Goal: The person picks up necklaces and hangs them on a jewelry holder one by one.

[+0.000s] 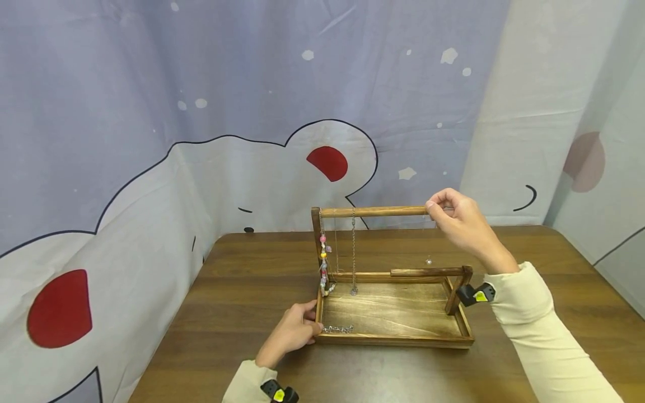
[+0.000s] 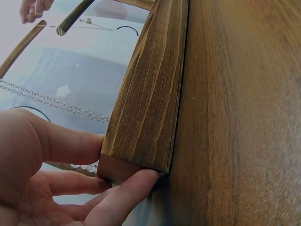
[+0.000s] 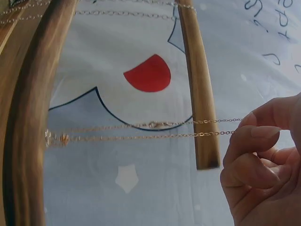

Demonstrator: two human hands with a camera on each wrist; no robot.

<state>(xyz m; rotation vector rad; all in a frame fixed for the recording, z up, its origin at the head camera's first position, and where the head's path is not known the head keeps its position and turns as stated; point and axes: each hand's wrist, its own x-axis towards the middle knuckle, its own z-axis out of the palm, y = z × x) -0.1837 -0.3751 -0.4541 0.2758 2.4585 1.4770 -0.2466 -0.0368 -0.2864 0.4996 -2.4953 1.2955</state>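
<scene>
My right hand (image 1: pixel 464 226) pinches a fine gold chain necklace (image 3: pixel 117 138) at the free end of the upper bar (image 1: pixel 383 211) of a wooden jewelry stand. Its small pendant (image 1: pixel 429 261) hangs just above the lower bar (image 1: pixel 423 272). In the right wrist view the chain's two strands cross the bar near its tip; whether they touch it I cannot tell. At the stand's near left corner my left hand (image 1: pixel 291 331) grips the tray base (image 1: pixel 393 341). A beaded necklace (image 1: pixel 323 255), a thin chain (image 1: pixel 336 240) and a silver chain (image 1: pixel 354 252) hang from the upper bar.
Inside the tray's near left corner lies a silver chain bracelet (image 1: pixel 337 329). A short post (image 1: pixel 456 294) carries the lower bar at the right. The stand rests on a brown wooden table (image 1: pixel 242 280), with a patterned curtain (image 1: pixel 252 184) behind it.
</scene>
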